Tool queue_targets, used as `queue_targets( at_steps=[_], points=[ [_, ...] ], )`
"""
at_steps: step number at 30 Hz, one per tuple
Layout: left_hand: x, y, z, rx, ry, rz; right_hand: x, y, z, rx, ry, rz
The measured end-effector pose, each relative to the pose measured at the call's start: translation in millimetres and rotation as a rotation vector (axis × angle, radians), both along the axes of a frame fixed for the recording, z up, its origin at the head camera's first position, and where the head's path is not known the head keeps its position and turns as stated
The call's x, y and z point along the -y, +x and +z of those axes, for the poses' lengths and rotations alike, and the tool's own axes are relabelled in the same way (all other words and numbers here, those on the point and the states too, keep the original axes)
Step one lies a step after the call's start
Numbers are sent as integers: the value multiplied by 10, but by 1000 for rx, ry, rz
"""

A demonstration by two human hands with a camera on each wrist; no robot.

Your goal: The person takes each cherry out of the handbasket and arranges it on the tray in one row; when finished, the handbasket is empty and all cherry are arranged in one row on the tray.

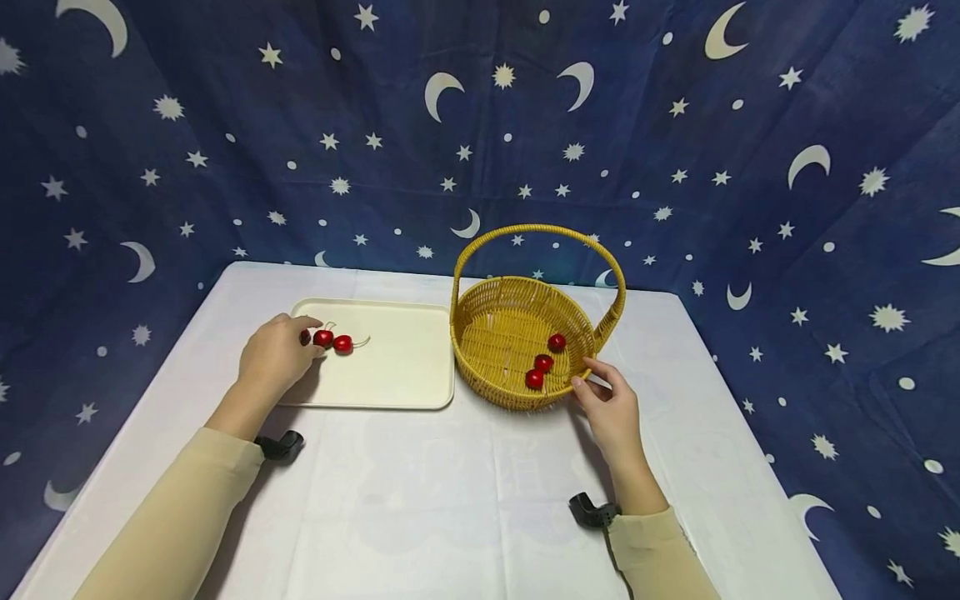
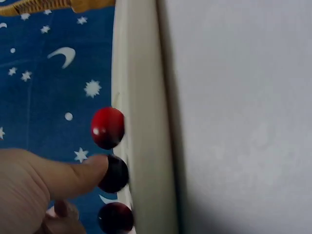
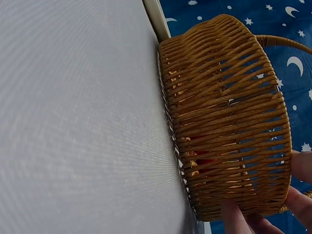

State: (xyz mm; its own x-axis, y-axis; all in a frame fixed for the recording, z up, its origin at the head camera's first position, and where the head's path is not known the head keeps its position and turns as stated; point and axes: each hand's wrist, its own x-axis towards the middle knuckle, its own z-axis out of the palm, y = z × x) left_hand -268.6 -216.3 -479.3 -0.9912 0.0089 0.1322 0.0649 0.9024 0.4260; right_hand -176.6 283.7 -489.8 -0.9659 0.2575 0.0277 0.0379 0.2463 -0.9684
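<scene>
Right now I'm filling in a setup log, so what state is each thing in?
Tray: flat, holding three cherries
Basket: upright, handle raised, three other cherries inside
Left fingers: around the tray's middle cherry; grip unclear
Right fingers: holding the basket
Tablecloth: spread, faintly creased
Curtain: hanging

no writing to be read, no label, brand, number or sign to be made out in any view

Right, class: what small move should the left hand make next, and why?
Probably pinch and lift the tray's middle cherry: the left hand is at it, while the right hand holds the basket, where three other cherries lie.
</scene>
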Motion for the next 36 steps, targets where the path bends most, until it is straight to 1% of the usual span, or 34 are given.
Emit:
queue_targets(
  at_steps=[3,5,8,14,18,21,25,28,31,34,36],
  points=[
    [-13,23,25,13,17,-54,10,-3,-7,-7,5,-5],
    [-31,27,39,21,11,-88,20,-5,-13,-11,7,-11],
    [-73,14,50,26,-11,-109,23,-1,-20,-4,7,-14],
    [-158,-22,17,22,-33,-100,21,14,-18,3,2,-12],
    [-215,-52,-2,5,-29,-79,21,16,-10,-5,-3,-8],
    [-247,-72,-2,6,-20,-69,21,9,-3,-6,7,-10],
    [-247,-64,3,11,-16,-69,32,6,-6,1,9,-14],
    [-240,-33,24,12,-12,-69,33,7,-7,7,1,-14],
    [-253,11,71,-12,-6,-76,27,5,-4,7,3,-12],
    [-355,87,152,-66,5,-121,18,-1,-4,4,5,-10],
    [-500,164,233,-106,25,-166,13,-6,-8,4,3,-10]
  ],
)
